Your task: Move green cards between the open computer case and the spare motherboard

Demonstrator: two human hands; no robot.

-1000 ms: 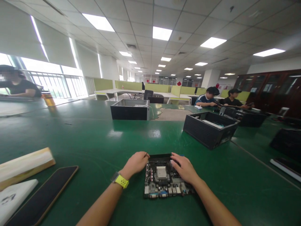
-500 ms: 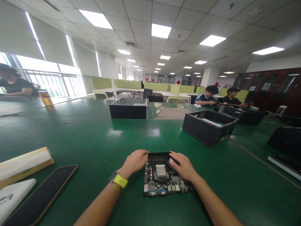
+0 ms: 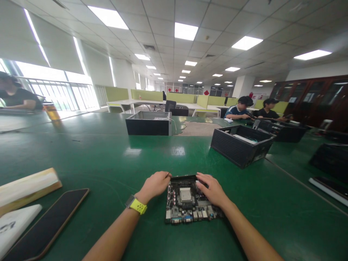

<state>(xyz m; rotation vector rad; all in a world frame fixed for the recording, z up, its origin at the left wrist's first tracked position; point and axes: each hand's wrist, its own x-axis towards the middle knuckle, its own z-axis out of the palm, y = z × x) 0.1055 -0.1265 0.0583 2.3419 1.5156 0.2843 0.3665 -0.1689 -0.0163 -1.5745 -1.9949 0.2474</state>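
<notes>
- The left hand (image 3: pixel 155 184) rests at the left far corner of the motherboard (image 3: pixel 187 200), its fingers curled loosely together; the fingertips touch the board's edge, and a thin dark bit shows at the tip of one finger — too small to tell what it is
- The right hand (image 3: pixel 212 189) lies over the right far part of the board, palm down, fingers (image 3: pixel 201 180) slightly spread and bent, tips pressing on the board's top; whether they pinch anything under them cannot be told
- Both forearms come in from the bottom of the view and angle inward towards the board; the left wrist wears a watch (image 3: pixel 135 204) with a yellow strap
- The motherboard lies flat on the green table (image 3: pixel 108 163), straight ahead of the person and between the two hands, its silver square chip in the middle and its row of ports on the near edge
- To the left on the table lie a dark flat panel (image 3: pixel 46 224), a white slab (image 3: pixel 16 226) and a wooden-edged board (image 3: pixel 27 188), all well apart from the hands
- Farther off stand two open black computer cases (image 3: pixel 241 145) (image 3: pixel 148 125) — other people sit at the tables beyond
</notes>
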